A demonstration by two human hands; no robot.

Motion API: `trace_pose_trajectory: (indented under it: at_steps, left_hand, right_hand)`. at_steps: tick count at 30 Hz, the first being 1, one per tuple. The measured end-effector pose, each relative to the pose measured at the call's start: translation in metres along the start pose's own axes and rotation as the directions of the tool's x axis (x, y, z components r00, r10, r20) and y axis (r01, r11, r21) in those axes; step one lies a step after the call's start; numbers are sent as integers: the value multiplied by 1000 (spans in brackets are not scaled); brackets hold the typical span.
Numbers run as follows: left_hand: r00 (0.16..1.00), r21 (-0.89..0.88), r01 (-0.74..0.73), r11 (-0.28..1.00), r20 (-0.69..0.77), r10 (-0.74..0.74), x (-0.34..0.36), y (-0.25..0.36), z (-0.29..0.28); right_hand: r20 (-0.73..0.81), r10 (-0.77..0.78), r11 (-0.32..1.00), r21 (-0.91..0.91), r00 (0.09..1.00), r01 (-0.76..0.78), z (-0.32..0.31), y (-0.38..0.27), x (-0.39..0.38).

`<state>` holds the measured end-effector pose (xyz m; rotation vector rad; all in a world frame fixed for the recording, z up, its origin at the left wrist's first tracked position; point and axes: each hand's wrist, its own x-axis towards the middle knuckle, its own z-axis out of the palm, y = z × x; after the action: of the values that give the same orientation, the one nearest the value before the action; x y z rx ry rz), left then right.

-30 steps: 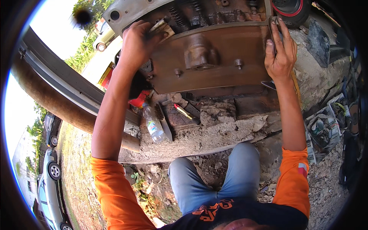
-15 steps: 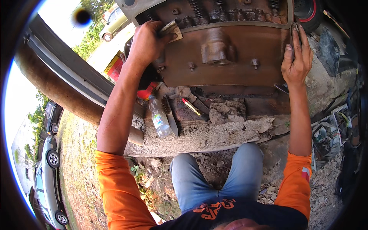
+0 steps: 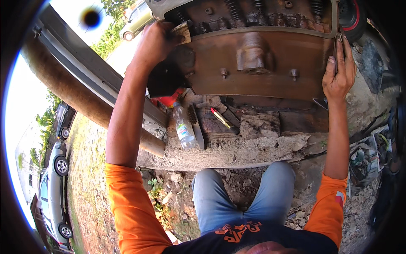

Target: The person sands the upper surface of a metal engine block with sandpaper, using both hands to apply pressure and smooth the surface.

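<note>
Engine block [image 3: 215,55], top centre: rim [image 3: 292,31] looked mostly bare, springs [image 3: 234,10] oily | left hand [image 3: 155,42], upper left: fingers grasped folded pad [image 3: 183,33] | right hand [image 3: 339,77], upper right: fingers unclenched, against block's edge

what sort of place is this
Probably an outdoor engine repair spot: a grimy engine block with exposed springs, a dark-bristled brush lying near it, and a silver car parked outside.
</note>
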<state>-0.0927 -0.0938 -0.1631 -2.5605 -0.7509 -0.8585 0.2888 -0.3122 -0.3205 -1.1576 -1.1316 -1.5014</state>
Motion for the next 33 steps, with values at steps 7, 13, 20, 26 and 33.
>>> trace_pose_trajectory:
  at_steps: [7,13,20,26,33]
  left_hand:
    - [998,-23,21,1000,-65,-23,-3,-8,9]
    - [994,-20,1,1000,-113,-3,-7,-8,16]
    - [994,-81,-21,997,-106,13,1,24,19]
    - [953,-164,-238,957,-229,197,18,58,35]
    - [943,-200,-262,944,-260,206,29,78,34]
  right_hand:
    - [-15,-18,999,27,1000,18,2,-1,2]
    - [-8,-28,999,29,1000,28,1,-2,5]
    - [-6,1,998,60,1000,-1,-1,-5,7]
    - [15,35,999,33,999,-35,0,-6,2]
    - [-34,5,1000,26,999,-4,-2,3,4]
